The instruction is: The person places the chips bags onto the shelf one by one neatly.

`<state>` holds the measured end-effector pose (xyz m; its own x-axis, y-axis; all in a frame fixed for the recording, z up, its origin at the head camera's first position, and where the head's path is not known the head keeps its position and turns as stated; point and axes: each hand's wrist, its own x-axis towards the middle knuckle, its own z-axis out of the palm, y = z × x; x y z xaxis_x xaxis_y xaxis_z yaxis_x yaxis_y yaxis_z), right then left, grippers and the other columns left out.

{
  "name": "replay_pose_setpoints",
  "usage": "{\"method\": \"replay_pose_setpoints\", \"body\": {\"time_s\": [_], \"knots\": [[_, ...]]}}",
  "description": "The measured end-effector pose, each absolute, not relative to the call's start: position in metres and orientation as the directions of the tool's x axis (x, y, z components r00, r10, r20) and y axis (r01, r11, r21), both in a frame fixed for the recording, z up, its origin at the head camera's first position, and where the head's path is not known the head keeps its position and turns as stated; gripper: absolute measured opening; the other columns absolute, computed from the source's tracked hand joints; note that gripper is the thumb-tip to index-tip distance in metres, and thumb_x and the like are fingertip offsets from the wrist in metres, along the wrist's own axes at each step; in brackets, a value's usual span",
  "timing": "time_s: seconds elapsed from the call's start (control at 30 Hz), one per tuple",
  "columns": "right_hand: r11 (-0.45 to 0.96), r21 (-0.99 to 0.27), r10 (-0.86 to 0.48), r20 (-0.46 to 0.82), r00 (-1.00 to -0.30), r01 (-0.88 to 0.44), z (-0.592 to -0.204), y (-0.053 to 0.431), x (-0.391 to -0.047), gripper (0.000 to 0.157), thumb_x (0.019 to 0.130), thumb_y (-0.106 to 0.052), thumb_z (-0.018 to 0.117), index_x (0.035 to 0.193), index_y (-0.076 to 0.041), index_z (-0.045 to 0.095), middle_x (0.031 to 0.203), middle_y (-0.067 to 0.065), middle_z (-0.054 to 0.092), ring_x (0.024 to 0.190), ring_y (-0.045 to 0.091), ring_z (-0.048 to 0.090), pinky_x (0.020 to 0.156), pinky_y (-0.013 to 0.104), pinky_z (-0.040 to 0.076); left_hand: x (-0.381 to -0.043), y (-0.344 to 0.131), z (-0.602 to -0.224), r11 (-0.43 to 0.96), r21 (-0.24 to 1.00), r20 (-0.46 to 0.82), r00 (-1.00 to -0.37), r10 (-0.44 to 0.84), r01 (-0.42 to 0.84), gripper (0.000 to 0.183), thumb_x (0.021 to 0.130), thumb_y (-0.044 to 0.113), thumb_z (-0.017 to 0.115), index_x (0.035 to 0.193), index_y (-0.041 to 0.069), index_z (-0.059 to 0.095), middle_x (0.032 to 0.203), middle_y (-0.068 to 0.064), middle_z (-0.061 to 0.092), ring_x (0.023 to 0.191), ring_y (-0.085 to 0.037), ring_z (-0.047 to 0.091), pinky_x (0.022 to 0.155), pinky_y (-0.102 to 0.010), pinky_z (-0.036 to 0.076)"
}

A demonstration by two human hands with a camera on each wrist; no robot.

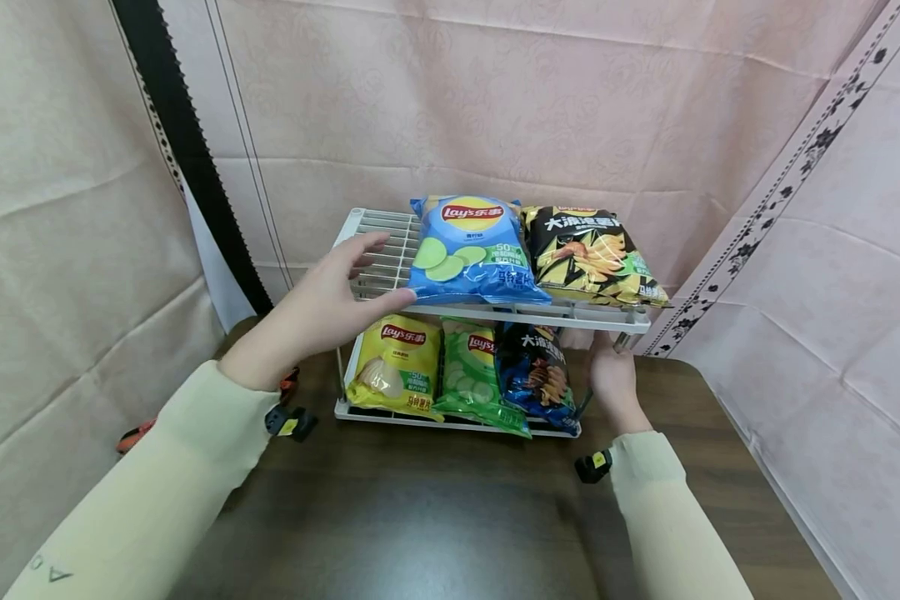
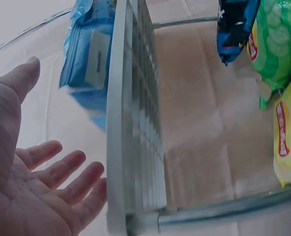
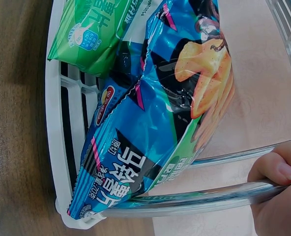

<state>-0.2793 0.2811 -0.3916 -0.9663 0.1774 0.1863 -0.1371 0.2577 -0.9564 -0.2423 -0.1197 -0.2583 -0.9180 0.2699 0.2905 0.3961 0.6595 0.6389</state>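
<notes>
A two-tier white wire rack [image 1: 600, 318] stands on the brown table. My left hand [image 1: 337, 293] is spread over the left end of its upper shelf, thumb close to a blue Lay's chip bag [image 1: 472, 258]; in the left wrist view the palm [image 2: 32, 201] holds nothing. To the right of that bag lies a black-and-gold chip bag [image 1: 588, 258]. Under the upper shelf's right corner, my right hand [image 1: 612, 382] grips the rack's metal post [image 3: 204, 199]. The lower shelf carries a yellow chip bag [image 1: 396, 367], a green one [image 1: 480, 383] and a dark blue one [image 3: 135, 128].
Pale fabric [image 1: 495, 100] hangs behind the rack and along both sides. The wooden tabletop [image 1: 420, 517] stretches in front of the rack. A red-and-black object [image 1: 288, 385] shows partly behind my left wrist, and another red item [image 1: 133, 435] lies farther left.
</notes>
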Motion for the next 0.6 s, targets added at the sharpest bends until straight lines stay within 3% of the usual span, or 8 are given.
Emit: {"method": "replay_pose_setpoints", "body": {"time_s": [0.2, 0.37, 0.5, 0.6], "knots": [[0.289, -0.948, 0.180, 0.188, -0.966, -0.131, -0.385, 0.279, -0.276, 0.064, 0.105, -0.047, 0.025, 0.065, 0.001, 0.041, 0.046, -0.001, 0.039, 0.039, 0.020, 0.036, 0.042, 0.037, 0.033, -0.233, -0.145, -0.258, 0.700, 0.614, 0.292, -0.929, 0.228, 0.365, 0.096, 0.078, 0.072, 0.062, 0.152, 0.022, 0.027, 0.152, -0.006, 0.032, 0.132, -0.035, 0.038, 0.098, -0.057, 0.038], [0.272, -0.953, 0.180, 0.188, -0.966, -0.135, -0.396, 0.286, -0.284, 0.063, 0.100, -0.059, 0.027, 0.074, -0.004, 0.046, 0.050, 0.001, 0.039, 0.041, 0.021, 0.035, 0.041, 0.037, 0.032, -0.228, -0.168, -0.264, 0.699, 0.614, 0.334, -0.923, 0.192, 0.367, 0.094, 0.079, 0.067, 0.065, 0.150, 0.019, 0.030, 0.147, -0.010, 0.040, 0.129, -0.037, 0.041, 0.096, -0.061, 0.037], [0.254, -0.955, 0.173, 0.198, -0.965, -0.150, -0.395, 0.287, -0.282, 0.057, 0.099, -0.060, 0.028, 0.094, -0.010, 0.055, 0.052, 0.002, 0.038, 0.041, 0.022, 0.034, 0.040, 0.037, 0.030, -0.225, -0.187, -0.272, 0.706, 0.624, 0.326, -0.933, 0.154, 0.334, 0.092, 0.080, 0.064, 0.067, 0.150, 0.016, 0.030, 0.147, -0.013, 0.039, 0.129, -0.039, 0.041, 0.097, -0.063, 0.035], [0.240, -0.959, 0.171, 0.191, -0.967, -0.147, -0.390, 0.283, -0.278, 0.053, 0.100, -0.057, 0.028, 0.093, -0.011, 0.055, 0.052, 0.002, 0.038, 0.041, 0.021, 0.034, 0.040, 0.037, 0.031, -0.224, -0.201, -0.279, 0.712, 0.636, 0.295, -0.946, 0.133, 0.298, 0.092, 0.081, 0.063, 0.067, 0.150, 0.015, 0.028, 0.148, -0.014, 0.037, 0.130, -0.040, 0.039, 0.098, -0.063, 0.033]]}}
